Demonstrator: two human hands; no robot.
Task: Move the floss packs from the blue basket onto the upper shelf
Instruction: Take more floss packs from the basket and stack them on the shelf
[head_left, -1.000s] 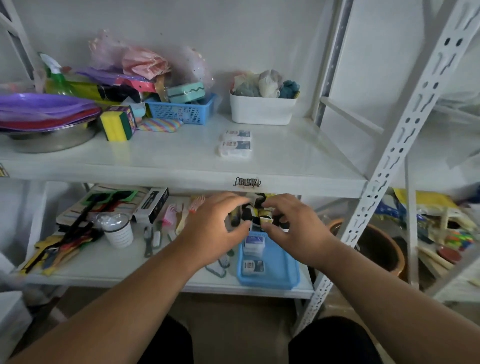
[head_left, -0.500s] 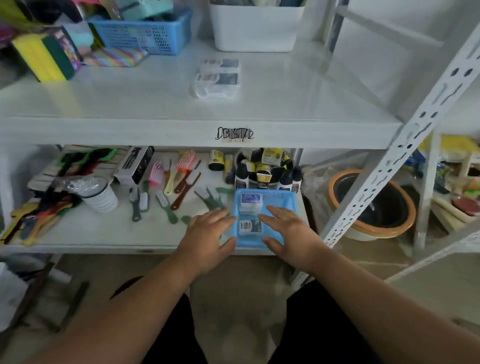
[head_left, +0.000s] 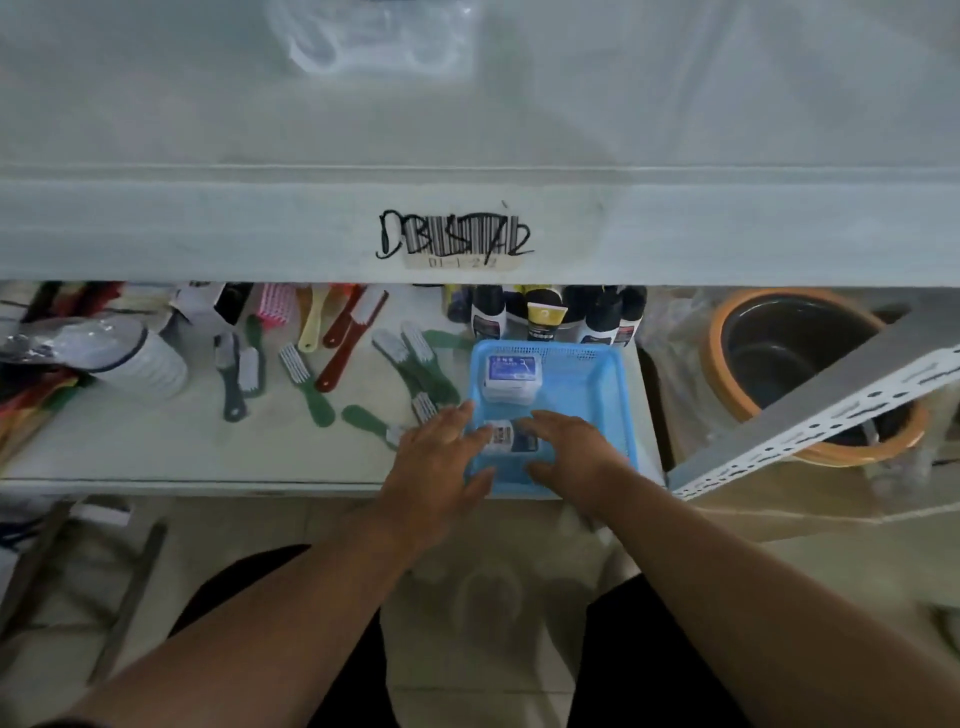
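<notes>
Both hands reach into the blue basket (head_left: 597, 384) on the lower shelf (head_left: 156, 447). The left hand (head_left: 436, 462) lies palm down over the basket's near left rim, fingers loosely spread, fingertips touching the left end of the near floss pack (head_left: 506, 437). The right hand (head_left: 571, 452) lies palm down inside the basket, fingers extended and slightly parted, index fingertip over the right end of the same pack, thumb splayed toward the near rim. Neither grip has closed; the pack sits on the basket floor between the two sets of fingertips. Both forearms extend from the lower frame edge and converge on the basket.

A second floss pack (head_left: 511, 375) rests at the basket's far left corner, apart from both hands. The upper shelf (head_left: 675, 130) fills the top of the view; blurred clear packs (head_left: 374, 36) lie at its far edge and a barcode label (head_left: 457, 241) marks its front lip. Small brushes (head_left: 311, 374) lie left of the basket, dark bottles (head_left: 545, 312) just behind it, and an orange-rimmed pot (head_left: 727, 364) to the right.
</notes>
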